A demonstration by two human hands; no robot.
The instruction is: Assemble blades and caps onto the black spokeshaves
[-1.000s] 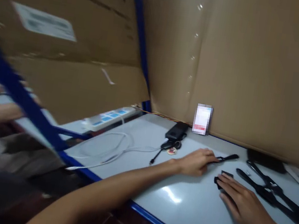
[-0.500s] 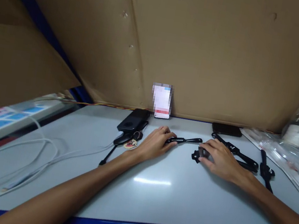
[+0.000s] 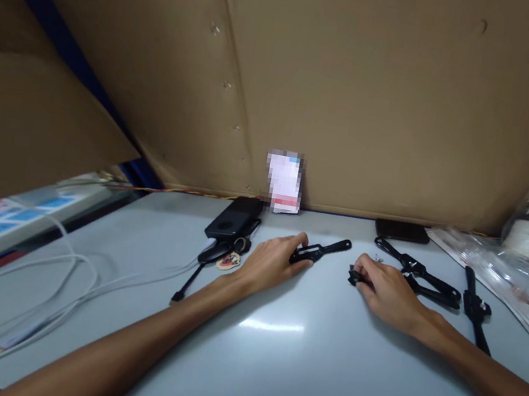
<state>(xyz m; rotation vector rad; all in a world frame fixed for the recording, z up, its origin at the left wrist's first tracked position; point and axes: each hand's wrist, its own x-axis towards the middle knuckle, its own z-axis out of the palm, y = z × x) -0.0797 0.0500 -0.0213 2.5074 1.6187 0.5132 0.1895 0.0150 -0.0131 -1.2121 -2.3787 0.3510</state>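
Note:
My left hand (image 3: 281, 255) is closed around one handle of a black spokeshave body (image 3: 319, 253). Its other handle points right and away, and an opening shows in its middle. My right hand (image 3: 384, 287) pinches a small black part (image 3: 355, 277), perhaps a spokeshave's cap, low over the table; the fingers partly cover it. Just behind that hand, a tiny shiny piece (image 3: 379, 259) lies on the table. To the right are more black spokeshaves: one (image 3: 413, 266) by the right hand, another partly overlapping it in front, and one (image 3: 476, 308) farther right.
A phone (image 3: 284, 182) leans on the cardboard wall (image 3: 387, 97). A black power bank (image 3: 234, 219) with cables and a key fob (image 3: 228, 260) lies left. White cables (image 3: 93, 277) cross the left side. A dark phone (image 3: 401, 231) and plastic bags (image 3: 491, 263) lie right.
The spokeshave body in my left hand has turned so its opening shows more. My right hand has shifted slightly right with the small black part, which has turned in the fingers.

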